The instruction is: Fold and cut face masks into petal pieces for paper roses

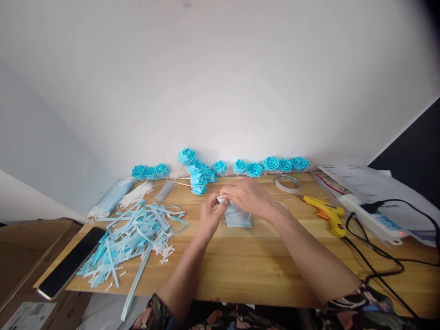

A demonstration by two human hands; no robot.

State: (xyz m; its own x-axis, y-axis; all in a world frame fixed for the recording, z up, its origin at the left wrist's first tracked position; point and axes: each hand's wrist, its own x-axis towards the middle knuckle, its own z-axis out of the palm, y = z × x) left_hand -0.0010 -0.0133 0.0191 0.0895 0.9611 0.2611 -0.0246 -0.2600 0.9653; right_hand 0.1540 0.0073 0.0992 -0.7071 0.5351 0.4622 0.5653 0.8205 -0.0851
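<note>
My left hand (210,216) and my right hand (245,196) meet over the middle of the table. Between their fingertips is a small pale blue piece of thin fabric (222,200), pinched from both sides. Under my right palm lie more pale blue fabric pieces (238,219), flat on the wood and partly covered by the hand. My right fingers hide much of the held piece, so its full shape does not show.
Blue fabric roses (254,169) line the wall. Left are cut strips (137,238), white cords (137,194), grey wires (165,190), a phone (72,261). Right are a wire coil (287,184), a yellow glue gun (326,213) with a trailing cable and a power strip (374,220).
</note>
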